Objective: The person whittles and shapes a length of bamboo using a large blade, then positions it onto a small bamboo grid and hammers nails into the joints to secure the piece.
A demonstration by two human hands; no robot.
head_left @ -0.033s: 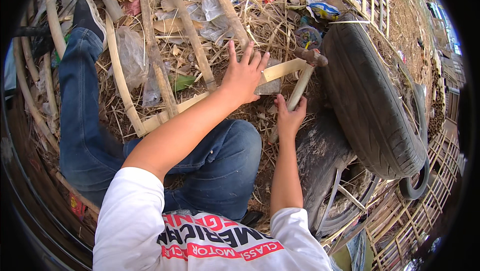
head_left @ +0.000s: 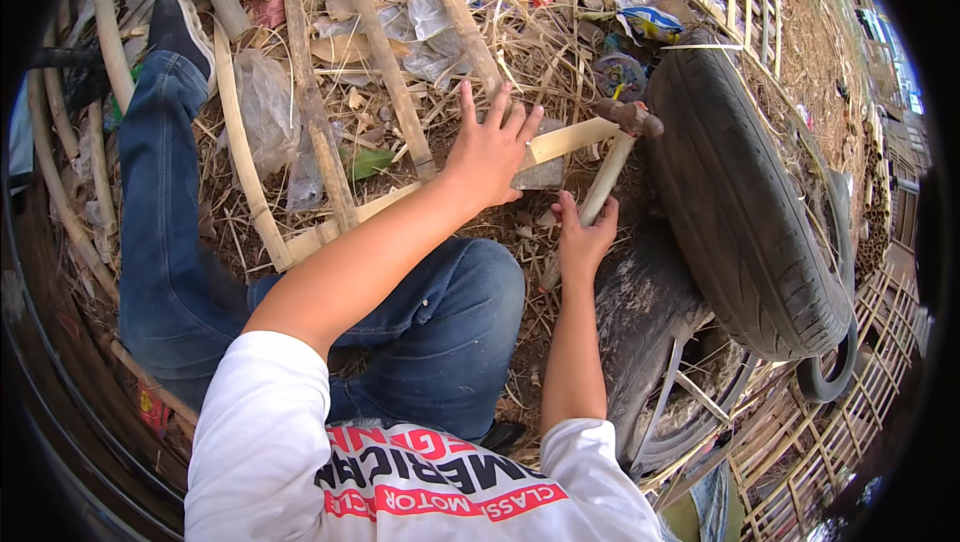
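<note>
My left hand (head_left: 488,150) lies with fingers spread over the joint where a flat bamboo strip (head_left: 572,141) meets a round bamboo pole (head_left: 462,22). Below that strip, a grey flat block (head_left: 540,174) shows partly. A hammer (head_left: 607,180) is in my right hand (head_left: 588,242), its fingers closed round the pale handle. The hammer's brownish head is up by the strip's right end, close to the tire. Other poles (head_left: 378,54) of the bamboo frame run away from me, side by side, from the same strip. What lies under my left palm is hidden.
A worn black tire (head_left: 745,202) stands close at the right, by a dark log-like piece (head_left: 645,312). Dry straw, leaves and plastic bags (head_left: 265,112) litter the ground. Woven bamboo lattices (head_left: 835,422) lie at the right. My bent legs (head_left: 430,302) are just below the frame.
</note>
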